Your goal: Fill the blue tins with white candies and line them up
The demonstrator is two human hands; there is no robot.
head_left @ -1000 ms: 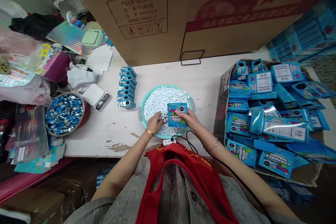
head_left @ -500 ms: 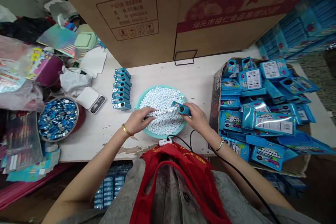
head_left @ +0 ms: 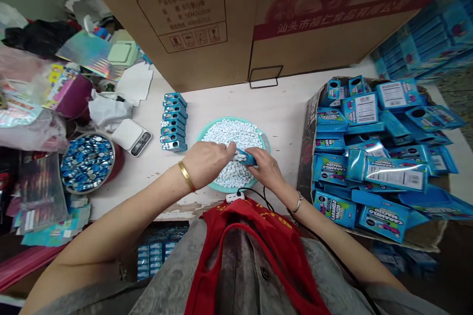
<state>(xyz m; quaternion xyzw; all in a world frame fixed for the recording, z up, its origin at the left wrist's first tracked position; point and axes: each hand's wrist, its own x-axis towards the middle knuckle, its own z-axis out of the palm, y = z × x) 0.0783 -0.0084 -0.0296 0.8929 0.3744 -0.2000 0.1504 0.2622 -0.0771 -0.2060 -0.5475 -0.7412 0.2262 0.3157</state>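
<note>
Blue box (head_left: 251, 158) above teal basin (head_left: 220, 188), between hands: right hand (head_left: 264, 167) clasping it; left hand (head_left: 209, 162) curled at its end, contents hidden.

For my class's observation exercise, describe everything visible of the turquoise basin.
The turquoise basin looks plastic and rounded, with a slotted handle on its right. It sits upright on the white worktop, between a row of small blue boxes and an open carton. Small white pellets fill much of it. The left hand and right hand meet at a blue box above it, hiding part; whether they touch the basin is unclear.
</note>
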